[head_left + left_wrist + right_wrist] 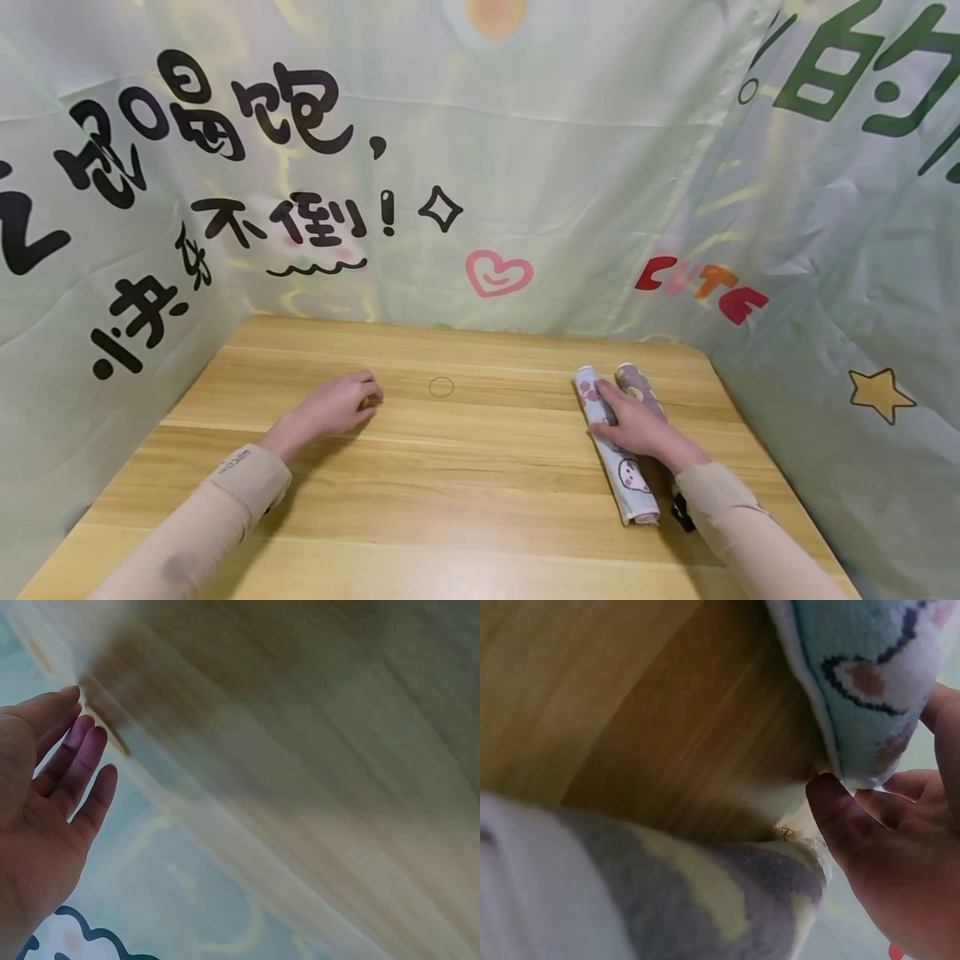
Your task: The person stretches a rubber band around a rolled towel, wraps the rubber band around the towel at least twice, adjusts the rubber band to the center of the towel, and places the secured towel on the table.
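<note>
On the wooden table (450, 517), the pale roll (619, 467) of cloth lies to the right, just beside the purple-grey roll (637, 386), and the right hand (641, 429) grips it, thumb and fingers bent round its sides. The left hand (341, 406), loosely curled, holds nothing, well apart. The step in hand looks like grasping; the next move probably calls for a firm hold, clear of the neighbouring roll

Tabletop (450, 475) common to high, forward-and-down head view and close wrist views
</note>
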The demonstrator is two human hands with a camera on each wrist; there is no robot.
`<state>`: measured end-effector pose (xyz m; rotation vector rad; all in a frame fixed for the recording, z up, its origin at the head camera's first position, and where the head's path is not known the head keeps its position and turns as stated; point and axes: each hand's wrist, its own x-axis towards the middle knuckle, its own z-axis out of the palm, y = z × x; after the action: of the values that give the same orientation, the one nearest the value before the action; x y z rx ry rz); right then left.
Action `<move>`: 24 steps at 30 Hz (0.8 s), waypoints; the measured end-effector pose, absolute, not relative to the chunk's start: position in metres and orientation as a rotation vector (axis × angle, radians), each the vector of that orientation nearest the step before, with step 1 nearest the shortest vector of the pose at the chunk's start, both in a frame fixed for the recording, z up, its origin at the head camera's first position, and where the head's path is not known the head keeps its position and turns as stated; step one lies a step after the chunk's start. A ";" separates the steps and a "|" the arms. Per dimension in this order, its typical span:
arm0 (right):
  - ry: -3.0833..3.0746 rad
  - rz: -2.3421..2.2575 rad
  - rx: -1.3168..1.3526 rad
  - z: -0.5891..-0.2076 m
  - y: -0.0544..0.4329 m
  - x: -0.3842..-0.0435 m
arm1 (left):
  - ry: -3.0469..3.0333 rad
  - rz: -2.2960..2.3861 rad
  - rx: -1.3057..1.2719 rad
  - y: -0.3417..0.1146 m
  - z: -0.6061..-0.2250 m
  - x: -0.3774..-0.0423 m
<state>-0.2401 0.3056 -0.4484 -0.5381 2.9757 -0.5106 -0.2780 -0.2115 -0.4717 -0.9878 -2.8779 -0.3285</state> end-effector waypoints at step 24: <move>2.954 -0.561 -0.514 -0.454 0.300 -0.242 | -2.982 -0.424 -0.924 -0.208 -0.471 -0.288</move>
<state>-0.2425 0.3005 -0.4540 -0.5141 2.9535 -0.5606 -0.2882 -0.2076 -0.4706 -0.9245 -2.9825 -0.4239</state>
